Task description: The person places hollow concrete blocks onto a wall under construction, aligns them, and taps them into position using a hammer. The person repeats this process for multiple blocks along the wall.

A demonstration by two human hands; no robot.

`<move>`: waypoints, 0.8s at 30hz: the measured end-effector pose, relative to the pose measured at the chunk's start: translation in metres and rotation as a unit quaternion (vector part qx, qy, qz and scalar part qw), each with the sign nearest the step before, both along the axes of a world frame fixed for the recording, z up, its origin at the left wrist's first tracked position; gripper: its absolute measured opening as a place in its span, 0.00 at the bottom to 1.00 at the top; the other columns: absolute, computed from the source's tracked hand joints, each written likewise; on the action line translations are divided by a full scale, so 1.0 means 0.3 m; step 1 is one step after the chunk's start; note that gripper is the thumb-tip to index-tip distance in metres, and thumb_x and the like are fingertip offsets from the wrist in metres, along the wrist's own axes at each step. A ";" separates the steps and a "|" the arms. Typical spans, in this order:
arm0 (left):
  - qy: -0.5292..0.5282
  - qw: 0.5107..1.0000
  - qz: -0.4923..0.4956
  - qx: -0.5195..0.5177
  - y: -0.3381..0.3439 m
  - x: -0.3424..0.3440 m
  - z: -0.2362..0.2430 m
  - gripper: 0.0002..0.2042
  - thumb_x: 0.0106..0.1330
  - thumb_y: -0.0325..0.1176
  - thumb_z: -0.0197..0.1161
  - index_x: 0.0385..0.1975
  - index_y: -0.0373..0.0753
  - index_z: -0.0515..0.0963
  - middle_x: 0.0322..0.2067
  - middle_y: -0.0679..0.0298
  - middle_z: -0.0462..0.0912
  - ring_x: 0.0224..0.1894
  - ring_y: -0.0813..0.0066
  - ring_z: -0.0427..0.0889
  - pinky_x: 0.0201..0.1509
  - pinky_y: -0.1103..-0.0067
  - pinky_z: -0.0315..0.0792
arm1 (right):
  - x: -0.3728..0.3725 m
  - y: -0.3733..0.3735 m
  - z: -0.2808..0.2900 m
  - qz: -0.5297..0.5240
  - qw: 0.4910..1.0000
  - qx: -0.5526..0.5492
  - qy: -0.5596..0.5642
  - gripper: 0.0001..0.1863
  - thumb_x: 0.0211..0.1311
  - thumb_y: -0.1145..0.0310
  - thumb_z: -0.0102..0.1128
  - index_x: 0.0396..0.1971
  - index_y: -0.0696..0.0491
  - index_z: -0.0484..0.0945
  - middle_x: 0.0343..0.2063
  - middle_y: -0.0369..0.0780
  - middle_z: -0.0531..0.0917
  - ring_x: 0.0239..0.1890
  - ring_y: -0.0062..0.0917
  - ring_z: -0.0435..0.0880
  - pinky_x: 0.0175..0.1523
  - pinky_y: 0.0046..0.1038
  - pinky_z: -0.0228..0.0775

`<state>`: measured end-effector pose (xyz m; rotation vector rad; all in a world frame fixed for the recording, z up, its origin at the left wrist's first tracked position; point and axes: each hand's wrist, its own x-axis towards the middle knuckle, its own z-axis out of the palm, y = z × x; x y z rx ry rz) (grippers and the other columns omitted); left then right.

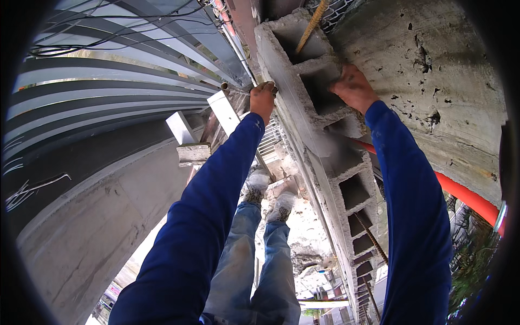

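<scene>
A hollow concrete block (319, 66) lies on top of a narrow block wall (315, 149), its open cells facing up. My right hand (355, 89) grips the block's right edge, with the fingers curled toward a cell. On the other side, my left hand (262, 101) is closed against the block's left face, close to a thin pale rod (241, 54). A small dark bit shows at its fingertips, too small to name. Up through the far cell rises a rusty steel bar (312, 26).
Grey metal slats (119, 89) and loose black wires (103, 40) fill the left. A rough concrete wall (428, 81) stands at right, above an orange pipe (466, 197). More rusty bars (371, 238) stick out of nearer cells. White posts (223, 111) rise left of my arm.
</scene>
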<state>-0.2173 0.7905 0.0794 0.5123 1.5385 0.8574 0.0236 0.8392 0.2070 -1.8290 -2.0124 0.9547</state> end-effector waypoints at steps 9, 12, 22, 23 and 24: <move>-0.001 1.000 0.023 -0.007 0.034 0.065 -0.026 0.21 0.72 0.50 0.49 0.53 0.40 0.74 0.49 0.62 0.79 0.51 0.66 0.78 0.46 0.58 0.74 | 0.001 -0.032 0.031 -0.067 0.976 -0.122 0.166 0.18 0.50 0.74 0.63 0.42 0.57 0.70 0.37 0.42 0.75 0.38 0.23 0.75 0.44 0.27 0.70; 0.023 0.999 0.026 -0.025 0.017 0.129 -0.037 0.23 0.69 0.52 0.53 0.51 0.39 0.74 0.47 0.61 0.79 0.49 0.60 0.79 0.47 0.55 0.74 | 0.045 -0.042 0.060 -0.099 0.950 -0.207 0.211 0.18 0.49 0.74 0.63 0.41 0.56 0.70 0.34 0.40 0.74 0.35 0.20 0.74 0.39 0.24 0.69; 0.196 0.963 -0.142 0.116 -0.037 0.039 -0.076 0.30 0.59 0.38 0.68 0.58 0.33 0.65 0.45 0.53 0.80 0.49 0.54 0.79 0.53 0.65 0.74 | -0.008 -0.052 0.061 -0.113 0.946 -0.174 0.248 0.14 0.44 0.70 0.64 0.31 0.61 0.74 0.34 0.42 0.74 0.37 0.26 0.74 0.40 0.28 0.68; 0.219 0.952 -0.178 0.121 -0.033 0.057 -0.034 0.28 0.63 0.41 0.64 0.59 0.35 0.65 0.46 0.54 0.80 0.51 0.55 0.79 0.53 0.64 0.74 | 0.001 -0.049 0.068 -0.110 0.957 -0.160 0.215 0.14 0.44 0.70 0.64 0.30 0.61 0.74 0.35 0.42 0.74 0.38 0.26 0.74 0.40 0.28 0.68; 0.176 0.967 -0.156 0.100 -0.024 0.075 0.008 0.27 0.65 0.44 0.61 0.60 0.37 0.65 0.47 0.55 0.80 0.53 0.56 0.78 0.53 0.63 0.74 | 0.008 -0.047 0.073 -0.106 0.967 -0.146 0.182 0.13 0.44 0.70 0.64 0.30 0.61 0.74 0.37 0.43 0.74 0.38 0.27 0.74 0.40 0.28 0.68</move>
